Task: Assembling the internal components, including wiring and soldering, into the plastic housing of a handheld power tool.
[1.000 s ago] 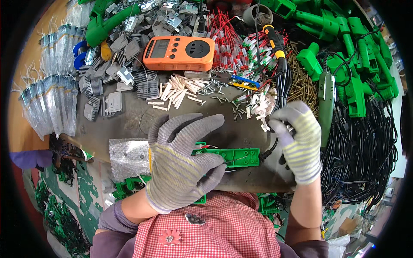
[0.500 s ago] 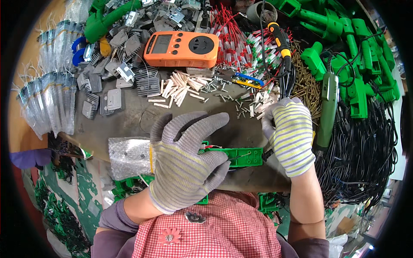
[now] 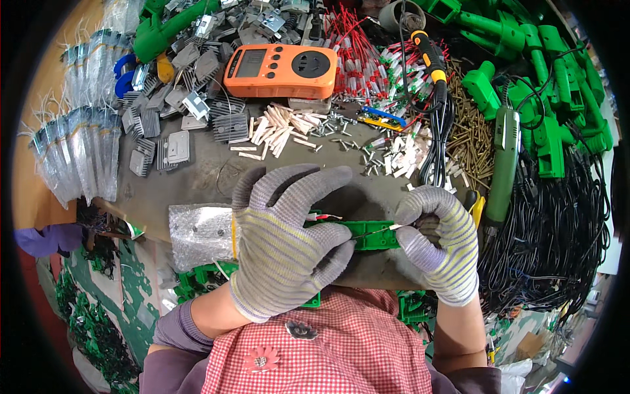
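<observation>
A long green plastic housing [image 3: 377, 235] lies before me, its left part hidden under my gloved left hand [image 3: 295, 236]. The thumb and forefinger of that hand are pinched at a thin dark wire [image 3: 373, 233] over the housing; the other fingers stretch away. My gloved right hand [image 3: 440, 240] pinches at the wire's right end, where a small white piece [image 3: 395, 227] shows at the fingertips. A red and white wire lead [image 3: 323, 217] sticks out beside the left forefinger. Bubble wrap with a silvery plate [image 3: 202, 234] lies left of that hand.
An orange meter [image 3: 282, 71] stands behind, near grey heat sinks [image 3: 174, 150], white strips [image 3: 275, 128] and loose screws [image 3: 340, 123]. A yellow-and-black-handled tool [image 3: 428, 58], yellow-handled pliers [image 3: 478, 209], a green electric screwdriver [image 3: 504, 167] and black cables [image 3: 545, 243] occupy the right.
My right hand has come down and toward the left from near the white pieces to the wire over the housing. My left hand stays nearly in place. The yellow pliers' handle now shows.
</observation>
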Demonstrator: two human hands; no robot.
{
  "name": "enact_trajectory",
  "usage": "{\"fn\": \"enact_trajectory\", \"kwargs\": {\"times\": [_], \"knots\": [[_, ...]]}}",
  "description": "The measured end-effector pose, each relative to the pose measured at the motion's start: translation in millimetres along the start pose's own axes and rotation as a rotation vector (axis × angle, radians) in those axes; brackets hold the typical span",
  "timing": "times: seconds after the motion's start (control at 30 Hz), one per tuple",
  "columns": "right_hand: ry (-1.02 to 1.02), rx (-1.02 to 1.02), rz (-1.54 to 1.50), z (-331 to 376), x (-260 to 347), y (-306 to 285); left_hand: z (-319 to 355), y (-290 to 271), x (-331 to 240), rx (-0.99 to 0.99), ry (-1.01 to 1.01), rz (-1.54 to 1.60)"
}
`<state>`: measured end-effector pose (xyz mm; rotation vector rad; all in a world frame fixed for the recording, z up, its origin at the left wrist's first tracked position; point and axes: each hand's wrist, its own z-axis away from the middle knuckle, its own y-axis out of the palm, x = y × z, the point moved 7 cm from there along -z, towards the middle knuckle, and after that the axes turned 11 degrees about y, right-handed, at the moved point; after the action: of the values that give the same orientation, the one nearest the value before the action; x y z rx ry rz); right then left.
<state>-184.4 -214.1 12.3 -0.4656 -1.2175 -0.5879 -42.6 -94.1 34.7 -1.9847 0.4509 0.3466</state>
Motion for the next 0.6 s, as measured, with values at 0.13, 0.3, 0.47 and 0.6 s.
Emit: {"fn": "enact_trajectory", "kwargs": {"times": [0.13,0.3,0.47,0.6], "knots": [[0.034,-0.001,-0.047,-1.7,-6.7,-0.9,0.4,-0.2,0.1,-0.005,0.008,-0.002],[0.019,-0.012,0.019,-2.5,-2.9,2.5,0.2,0.0,0.3,-0.009,0.002,0.017],[-0.124,0.015,0.306,-7.3,13.7,16.0,-1.6,-2.4,-0.2,0.016,0.007,-0.011],[-0.058,0.016,0.365,-5.5,12.4,10.6,0.9,-3.3,1.0,-0.001,0.025,0.020]]}}
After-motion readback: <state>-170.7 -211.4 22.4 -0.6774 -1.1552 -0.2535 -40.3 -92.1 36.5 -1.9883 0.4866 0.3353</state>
